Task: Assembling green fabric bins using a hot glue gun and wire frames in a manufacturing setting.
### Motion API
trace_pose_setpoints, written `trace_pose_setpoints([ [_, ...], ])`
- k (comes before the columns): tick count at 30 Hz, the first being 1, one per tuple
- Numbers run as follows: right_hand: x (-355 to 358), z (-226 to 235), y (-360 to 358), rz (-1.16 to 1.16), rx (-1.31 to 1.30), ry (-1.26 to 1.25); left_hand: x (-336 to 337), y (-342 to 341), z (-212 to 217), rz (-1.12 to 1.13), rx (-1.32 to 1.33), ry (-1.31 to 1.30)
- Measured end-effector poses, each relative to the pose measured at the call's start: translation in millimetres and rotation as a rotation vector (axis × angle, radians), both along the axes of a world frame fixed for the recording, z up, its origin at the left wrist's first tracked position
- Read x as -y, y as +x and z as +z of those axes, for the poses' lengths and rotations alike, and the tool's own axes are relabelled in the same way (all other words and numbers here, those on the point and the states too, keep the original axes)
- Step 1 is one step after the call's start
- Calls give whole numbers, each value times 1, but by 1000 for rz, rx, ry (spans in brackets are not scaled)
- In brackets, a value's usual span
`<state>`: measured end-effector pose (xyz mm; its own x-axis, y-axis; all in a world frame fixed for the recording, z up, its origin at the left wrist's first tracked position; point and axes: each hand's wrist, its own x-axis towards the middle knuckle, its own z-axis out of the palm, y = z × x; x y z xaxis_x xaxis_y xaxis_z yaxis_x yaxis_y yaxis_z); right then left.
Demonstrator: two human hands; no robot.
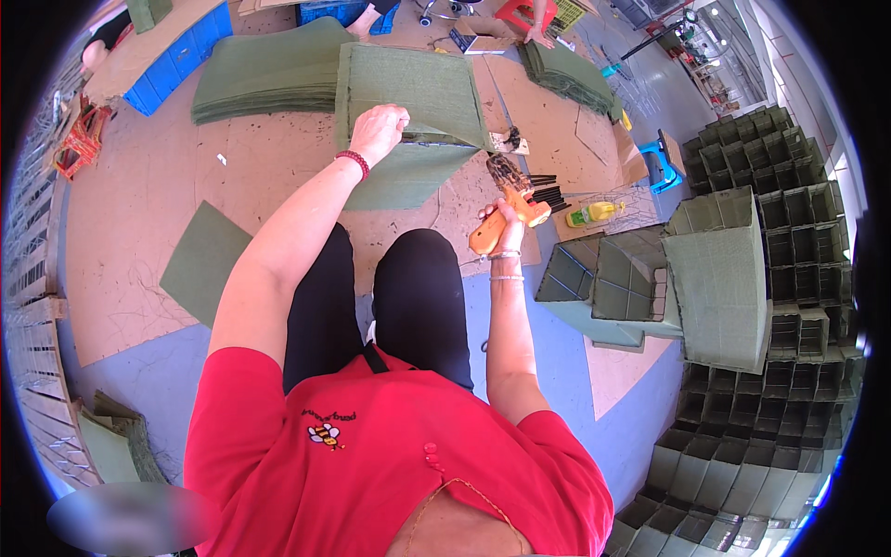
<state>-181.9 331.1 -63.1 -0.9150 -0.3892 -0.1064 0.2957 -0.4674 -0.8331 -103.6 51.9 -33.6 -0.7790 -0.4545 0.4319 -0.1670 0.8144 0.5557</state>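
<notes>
My left hand (pixel 379 133), with a red bead bracelet at the wrist, pinches the near edge of a green mesh-like panel (pixel 408 88) in front of my knees. That edge is lifted, leaving a dark gap above another green sheet (pixel 404 181) beneath it. Exactly what the fingertips grip is partly hidden. To the right, my right hand (pixel 506 227) is wrapped round an orange glue gun (pixel 487 234). Its brown-stained front end points away from me, near the panel's right corner. Several black sticks (pixel 548 190) lie just beyond the gun.
Flat green sheets (pixel 269 74) are stacked at the far left, with another stack (pixel 566 79) far right. Green open boxes (pixel 631 278) stand to my right, before a tall pile of similar boxes (pixel 770 232). A yellow bottle (pixel 594 213) and blue stool (pixel 661 162) are nearby.
</notes>
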Motion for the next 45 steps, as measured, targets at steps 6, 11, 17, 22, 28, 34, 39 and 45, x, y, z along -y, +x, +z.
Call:
trace_pose_setpoints([
  [6,-10,-14,5,81,19,-86,5,10,5,-127,-12,48],
  [11,-25,-35,27,159,76,-118,14,27,13,-253,79,-92],
  [17,-27,-43,44,241,142,-120,27,45,14,-296,-2,-153],
  [22,-8,-39,43,327,33,-19,33,54,21,-261,76,-119],
  [28,25,-25,41,355,28,-82,33,56,23,-244,96,-114],
  [34,44,-18,45,389,4,39,36,57,20,-237,109,-103],
  [39,50,-22,42,427,-1,5,41,58,20,-255,109,-51],
  [45,58,-19,42,501,-30,78,44,61,21,-258,117,-83],
])
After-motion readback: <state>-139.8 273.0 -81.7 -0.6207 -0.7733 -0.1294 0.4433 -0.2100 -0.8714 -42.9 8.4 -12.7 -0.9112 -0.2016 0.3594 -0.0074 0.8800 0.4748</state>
